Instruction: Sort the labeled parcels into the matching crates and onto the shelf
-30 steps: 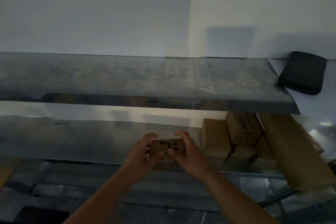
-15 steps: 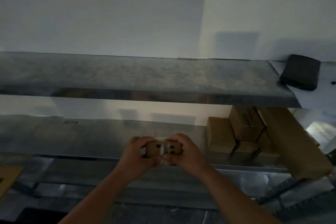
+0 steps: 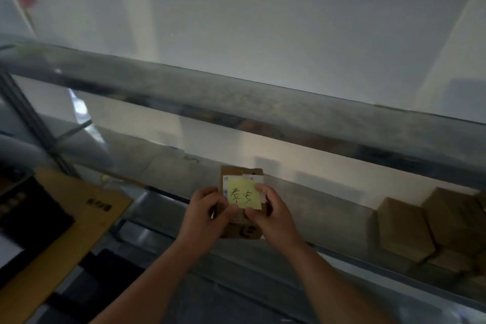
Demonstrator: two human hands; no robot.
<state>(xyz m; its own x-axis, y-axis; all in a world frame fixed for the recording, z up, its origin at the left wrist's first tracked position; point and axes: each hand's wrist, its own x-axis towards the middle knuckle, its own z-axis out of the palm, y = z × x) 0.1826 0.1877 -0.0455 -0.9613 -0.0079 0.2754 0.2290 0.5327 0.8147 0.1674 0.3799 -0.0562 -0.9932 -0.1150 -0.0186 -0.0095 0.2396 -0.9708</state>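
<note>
I hold a small flat cardboard parcel upright in front of a metal shelf. A yellow sticky note with handwritten characters covers its face, over a white label. My left hand grips the parcel's left side, thumb on the front. On the right side, my right hand grips it, thumb at the note's lower edge. The middle shelf board lies just behind the parcel. The upper shelf board runs across above.
Several brown cardboard boxes are stacked on the middle shelf at the right. A large flat cardboard sheet lies at the lower left beside a dark crate. A shelf upright stands at the left. White wall behind.
The parcel has been turned from flat, edge-on to upright, so its yellow note now faces me. The view has swung left and tilted; the boxes have shifted toward the right edge.
</note>
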